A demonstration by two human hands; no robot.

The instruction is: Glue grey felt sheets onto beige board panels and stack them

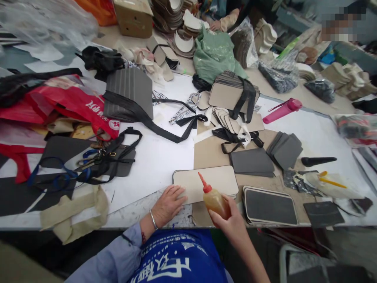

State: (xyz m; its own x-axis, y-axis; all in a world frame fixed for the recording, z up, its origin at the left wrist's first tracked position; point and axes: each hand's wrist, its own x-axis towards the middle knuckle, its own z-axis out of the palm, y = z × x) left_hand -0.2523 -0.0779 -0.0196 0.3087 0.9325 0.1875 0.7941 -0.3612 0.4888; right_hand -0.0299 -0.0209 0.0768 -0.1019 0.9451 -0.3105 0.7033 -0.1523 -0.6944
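My right hand [225, 215] is wrapped round a glue bottle [216, 203] with amber liquid inside. Its red nozzle tilts up and to the left, over a beige panel [188, 179] with dark edging and rounded corners. Flat on the left end of that panel rests my left hand [170, 203], its fingers stretched out. Right of the bottle lies a stack of dark grey panels with pale borders [270, 206]. Behind the beige panel are dark grey sheets [251, 161].
A pink bottle [282, 111] lies at the back right. Strapped beige panels [226, 94] stand near a green plastic bag [216, 53]. On the left are a red bag [67, 100], dark straps [118, 153] and a folded beige cloth strip [76, 214]. Other people sit across the table.
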